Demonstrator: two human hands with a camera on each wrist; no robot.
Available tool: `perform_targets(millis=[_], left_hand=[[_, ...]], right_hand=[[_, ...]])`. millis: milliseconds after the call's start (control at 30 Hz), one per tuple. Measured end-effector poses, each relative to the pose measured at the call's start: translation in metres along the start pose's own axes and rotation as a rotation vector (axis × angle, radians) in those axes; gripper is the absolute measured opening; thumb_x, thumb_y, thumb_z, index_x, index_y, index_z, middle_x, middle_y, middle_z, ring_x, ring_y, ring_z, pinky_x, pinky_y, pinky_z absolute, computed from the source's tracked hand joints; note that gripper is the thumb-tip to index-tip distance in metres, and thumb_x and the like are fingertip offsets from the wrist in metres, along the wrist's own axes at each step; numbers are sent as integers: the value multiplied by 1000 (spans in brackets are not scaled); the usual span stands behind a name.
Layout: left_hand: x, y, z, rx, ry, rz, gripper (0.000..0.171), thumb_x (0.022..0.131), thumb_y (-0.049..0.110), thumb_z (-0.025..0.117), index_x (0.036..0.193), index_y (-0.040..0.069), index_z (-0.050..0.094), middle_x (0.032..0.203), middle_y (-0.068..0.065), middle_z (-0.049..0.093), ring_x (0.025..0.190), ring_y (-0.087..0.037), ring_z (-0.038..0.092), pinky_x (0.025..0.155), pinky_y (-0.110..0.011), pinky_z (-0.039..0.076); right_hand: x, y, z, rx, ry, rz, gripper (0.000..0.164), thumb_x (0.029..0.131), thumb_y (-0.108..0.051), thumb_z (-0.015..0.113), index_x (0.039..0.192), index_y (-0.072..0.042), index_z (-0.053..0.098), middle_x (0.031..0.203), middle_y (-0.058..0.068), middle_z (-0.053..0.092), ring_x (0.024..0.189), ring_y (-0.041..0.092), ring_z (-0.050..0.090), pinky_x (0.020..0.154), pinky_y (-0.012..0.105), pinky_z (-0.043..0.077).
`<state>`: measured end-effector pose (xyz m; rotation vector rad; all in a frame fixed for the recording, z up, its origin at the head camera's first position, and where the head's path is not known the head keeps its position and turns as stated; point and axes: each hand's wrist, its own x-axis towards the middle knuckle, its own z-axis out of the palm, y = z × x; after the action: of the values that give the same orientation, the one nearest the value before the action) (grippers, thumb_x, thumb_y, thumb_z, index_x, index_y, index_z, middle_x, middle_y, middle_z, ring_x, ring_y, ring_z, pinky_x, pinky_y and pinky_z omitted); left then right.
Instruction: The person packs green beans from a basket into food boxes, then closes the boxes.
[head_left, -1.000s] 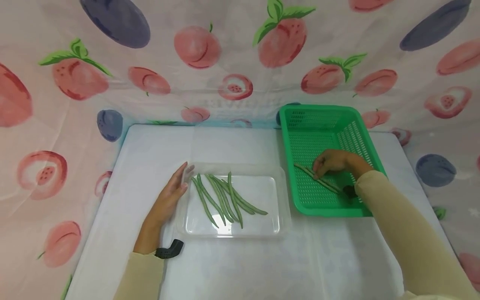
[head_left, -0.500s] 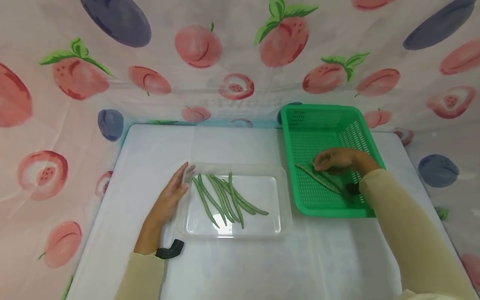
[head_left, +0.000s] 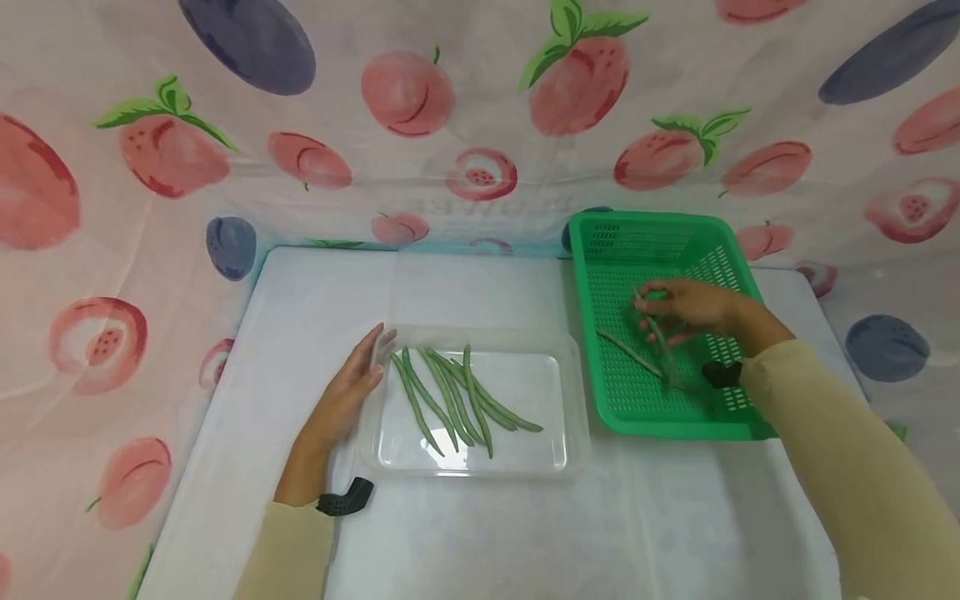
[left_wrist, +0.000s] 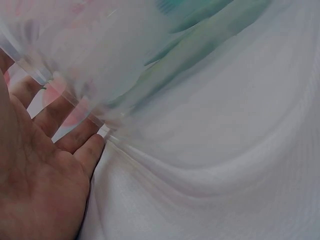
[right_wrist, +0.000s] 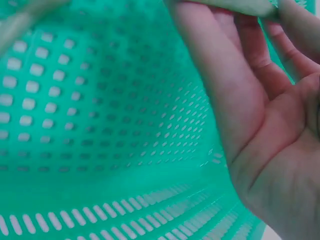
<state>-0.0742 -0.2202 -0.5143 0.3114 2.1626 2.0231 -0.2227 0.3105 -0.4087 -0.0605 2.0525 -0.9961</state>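
Note:
My right hand (head_left: 693,304) is over the green plastic basket (head_left: 587,358), pinching a green bean (head_left: 660,340) between thumb and fingers. The pinched bean (right_wrist: 245,6) crosses the top of the right wrist view. Another green bean (head_left: 628,352) lies on the basket floor. On the left, my left hand (head_left: 345,396) touches the left wall of a clear plastic container (head_left: 576,408) with fairly straight fingers. Several green beans (head_left: 453,400) lie side by side and partly crossed in that container. Through its wall, the left wrist view shows blurred beans (left_wrist: 200,50) beyond my left hand (left_wrist: 45,180).
Container and basket stand close together on a white-covered table (head_left: 465,542). Behind it rises a fruit-patterned cloth (head_left: 315,208). A black wrist strap piece (head_left: 348,498) sits at my left wrist, another (head_left: 722,375) at my right.
My right hand has lifted one bean off the basket floor, away from the other bean, and moved slightly up and right. The left hand stays at the container. The view has shifted slightly.

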Motion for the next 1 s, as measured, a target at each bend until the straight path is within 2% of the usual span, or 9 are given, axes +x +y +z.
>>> perform_targets(millis=[200, 300, 433, 600, 767, 867, 1000], left_hand=[[0, 1, 0, 10, 11, -4, 63, 107, 9, 43, 165, 17, 18, 169, -9, 27, 159, -33, 13, 123, -66, 14], [0, 0, 0, 15, 12, -8, 63, 107, 9, 43, 165, 17, 19, 169, -9, 27, 159, -33, 13, 123, -66, 13], [-1, 0, 0, 7, 8, -13, 63, 107, 7, 42, 164, 15, 18, 169, -9, 26, 159, -33, 12, 123, -66, 13], [-1, 0, 0, -5, 6, -11, 63, 107, 8, 42, 164, 14, 17, 169, -9, 26, 159, -33, 11, 123, -65, 12], [-1, 0, 0, 0, 8, -4, 63, 107, 9, 43, 164, 15, 18, 169, -10, 26, 159, -33, 12, 124, -65, 11], [-1, 0, 1, 2, 8, -2, 63, 107, 11, 43, 165, 16, 18, 169, -10, 27, 159, -32, 12, 124, -65, 11], [0, -1, 1, -1, 7, 7, 63, 108, 13, 45, 165, 15, 18, 169, -10, 28, 159, -32, 13, 124, -65, 10]], right_hand=[[-13, -18, 9, 24, 35, -81, 50, 106, -47, 48, 139, -10, 38, 117, 24, 58, 102, 40, 72, 79, 48, 61], [-23, -27, 13, 37, 50, -128, 45, 107, -43, 50, 135, -10, 39, 110, 19, 62, 97, 38, 73, 76, 48, 61], [-34, -38, 17, 49, 63, -166, 41, 106, -35, 55, 135, -10, 40, 106, 9, 68, 94, 31, 74, 75, 47, 62], [-44, -48, 28, 71, 76, -191, 48, 101, -26, 66, 141, -13, 42, 116, 5, 68, 98, 23, 74, 80, 45, 62], [-50, -57, 43, 83, 85, -238, 65, 99, -18, 68, 155, -10, 37, 131, 14, 60, 102, 19, 73, 83, 41, 61], [-53, -62, 51, 71, 91, -244, 73, 99, -19, 69, 160, -9, 30, 139, 17, 53, 104, 16, 73, 85, 36, 60], [-53, -66, 61, 77, 91, -251, 73, 99, -22, 68, 160, -8, 30, 141, 18, 52, 104, 15, 73, 86, 35, 59]])
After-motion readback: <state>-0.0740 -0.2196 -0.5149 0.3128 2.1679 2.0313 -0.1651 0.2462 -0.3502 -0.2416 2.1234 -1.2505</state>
